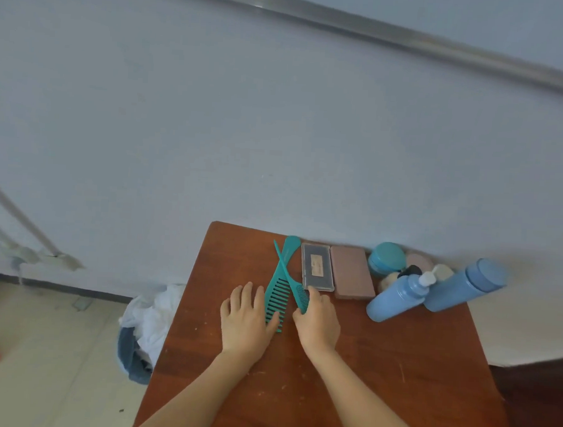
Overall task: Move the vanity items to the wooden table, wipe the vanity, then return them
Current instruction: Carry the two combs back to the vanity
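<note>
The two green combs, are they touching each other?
Touching. The head view shows the thin tail comb lying crossed over the wide-tooth comb, with no gap where they overlap.

domestic room: combs (281,288), lotion bottles (396,299) and a cream jar (385,258) on a wooden worktop (380,365); painted wall (213,128), tiled floor (54,348), laundry basket (143,333).

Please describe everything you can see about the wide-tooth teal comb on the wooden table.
The wide-tooth comb is teal and looks like smooth plastic. It has a rounded handle at its far end and a row of long, widely spaced teeth at its near end. It lies flat on the wooden table. A thinner teal tail comb lies crossed over its handle. The left hand rests flat beside it, its thumb touching the teeth. The right hand is at the tail comb instead.
</note>
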The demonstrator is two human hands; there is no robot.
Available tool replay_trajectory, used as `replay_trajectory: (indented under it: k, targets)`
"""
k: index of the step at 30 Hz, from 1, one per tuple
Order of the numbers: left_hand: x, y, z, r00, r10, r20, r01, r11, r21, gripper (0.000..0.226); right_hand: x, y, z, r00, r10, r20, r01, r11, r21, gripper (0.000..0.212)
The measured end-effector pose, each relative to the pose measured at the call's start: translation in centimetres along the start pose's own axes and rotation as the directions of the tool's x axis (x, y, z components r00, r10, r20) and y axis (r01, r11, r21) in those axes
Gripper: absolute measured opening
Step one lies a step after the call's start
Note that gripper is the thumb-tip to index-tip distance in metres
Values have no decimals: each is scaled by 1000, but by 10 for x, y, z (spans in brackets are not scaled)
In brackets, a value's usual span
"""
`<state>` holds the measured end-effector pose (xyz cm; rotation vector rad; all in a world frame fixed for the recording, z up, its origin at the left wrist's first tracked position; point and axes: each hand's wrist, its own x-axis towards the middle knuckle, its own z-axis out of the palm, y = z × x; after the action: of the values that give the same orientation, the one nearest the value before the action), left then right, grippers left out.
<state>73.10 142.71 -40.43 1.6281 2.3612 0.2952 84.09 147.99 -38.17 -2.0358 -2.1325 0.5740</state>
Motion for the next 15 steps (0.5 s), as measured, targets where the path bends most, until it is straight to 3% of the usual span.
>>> replay_trajectory:
  k: [3, 12, 15]
  targets:
    - [11, 28, 4, 998, -28, 48, 28, 1000, 7, 70, -1, 7, -12, 999, -31, 10, 31, 998, 50, 52]
    - [27, 45, 3, 977, -195, 91, 203, 976, -82, 57, -5, 33, -33, 997, -41, -70, 51, 988, 149, 50]
    - [31, 38, -2, 969, -222, 110, 241, 946, -218, 67, -6, 36, -35, 995, -46, -90, 60, 985, 162, 46]
